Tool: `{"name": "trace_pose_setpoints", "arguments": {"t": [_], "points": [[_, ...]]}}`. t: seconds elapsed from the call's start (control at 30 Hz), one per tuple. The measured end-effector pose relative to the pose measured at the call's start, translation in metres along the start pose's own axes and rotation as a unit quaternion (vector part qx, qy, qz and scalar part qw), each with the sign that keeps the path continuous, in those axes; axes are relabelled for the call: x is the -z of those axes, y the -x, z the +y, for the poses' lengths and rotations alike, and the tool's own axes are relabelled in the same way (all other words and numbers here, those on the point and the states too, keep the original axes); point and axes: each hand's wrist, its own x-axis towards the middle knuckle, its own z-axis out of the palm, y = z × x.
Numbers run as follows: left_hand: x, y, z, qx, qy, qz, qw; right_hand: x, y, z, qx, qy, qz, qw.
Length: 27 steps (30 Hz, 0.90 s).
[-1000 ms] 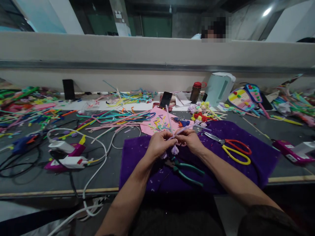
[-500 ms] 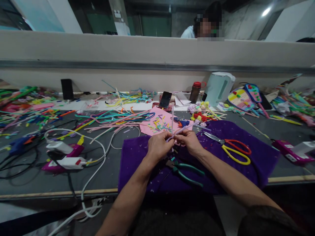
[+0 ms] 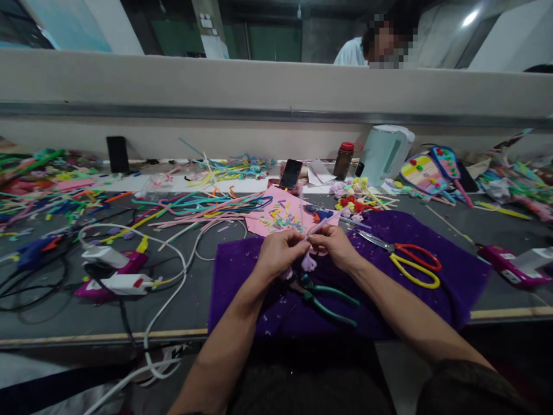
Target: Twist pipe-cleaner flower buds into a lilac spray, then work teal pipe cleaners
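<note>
My left hand (image 3: 283, 251) and my right hand (image 3: 334, 245) meet over a purple cloth (image 3: 237, 271), fingertips pinched together. Between them they grip lilac pipe cleaners (image 3: 322, 226), whose ends stick up and to the right. A small lilac fuzzy flower (image 3: 309, 263) hangs just below the fingers. Under the hands lie pliers with green handles (image 3: 332, 300), jaws partly hidden. Scissors with one red and one yellow handle (image 3: 415, 262) rest on the cloth to the right. Beyond the fingers is a pink sheet (image 3: 259, 223) strewn with short coloured pieces.
White cables and a magenta power strip (image 3: 93, 291) lie at left, near a blue glue gun (image 3: 32, 253). Bundles of pipe cleaners (image 3: 207, 210) spread behind. A phone (image 3: 290, 174), a red-capped bottle (image 3: 343, 161) and a pale kettle (image 3: 386, 155) stand at the back. Someone sits beyond the partition.
The lilac flower now shows beneath my fingers, where it was hidden before. The upright lilac stem looks blurred. My hands have shifted only slightly; the person beyond the partition has moved right.
</note>
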Motion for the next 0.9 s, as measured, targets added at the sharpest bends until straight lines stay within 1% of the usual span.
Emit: {"name": "trace_pose_setpoints", "arguments": {"t": [0.07, 0.13, 0.2, 0.27, 0.33, 0.43, 0.53, 0.63, 0.77, 0.83, 0.9], "points": [[0.002, -0.002, -0.001, 0.009, 0.097, -0.063, 0.993, 0.006, -0.002, -0.002, -0.016, -0.026, -0.04, 0.999], [0.004, -0.004, -0.002, 0.042, 0.164, -0.121, 0.978, 0.011, -0.003, -0.003, -0.027, -0.054, -0.095, 0.994], [0.005, -0.004, -0.002, 0.079, 0.205, -0.155, 0.963, 0.014, -0.004, -0.003, -0.037, -0.075, -0.142, 0.986], [0.005, -0.003, -0.002, 0.095, 0.225, -0.167, 0.955, 0.015, -0.004, -0.003, -0.039, -0.084, -0.159, 0.983], [0.005, -0.002, -0.001, 0.096, 0.229, -0.166, 0.954, 0.015, -0.004, -0.001, -0.036, -0.083, -0.158, 0.983], [0.004, -0.001, 0.001, 0.095, 0.213, -0.151, 0.96, 0.015, -0.004, -0.001, -0.028, -0.073, -0.151, 0.985], [0.004, -0.003, 0.002, 0.095, 0.194, -0.134, 0.967, 0.013, -0.003, -0.002, -0.006, -0.053, -0.122, 0.991], [0.004, -0.004, 0.001, 0.073, 0.197, -0.126, 0.97, 0.01, 0.0, -0.006, 0.018, -0.031, -0.097, 0.995], [0.003, -0.004, -0.002, 0.065, 0.193, -0.108, 0.973, 0.008, 0.003, -0.012, 0.044, 0.005, -0.102, 0.994], [0.002, -0.004, -0.005, 0.053, 0.178, -0.092, 0.978, 0.006, 0.004, -0.012, 0.048, 0.023, -0.096, 0.994], [0.001, -0.004, -0.007, 0.024, 0.146, -0.064, 0.987, 0.003, 0.004, -0.011, 0.038, 0.018, -0.077, 0.996]]}}
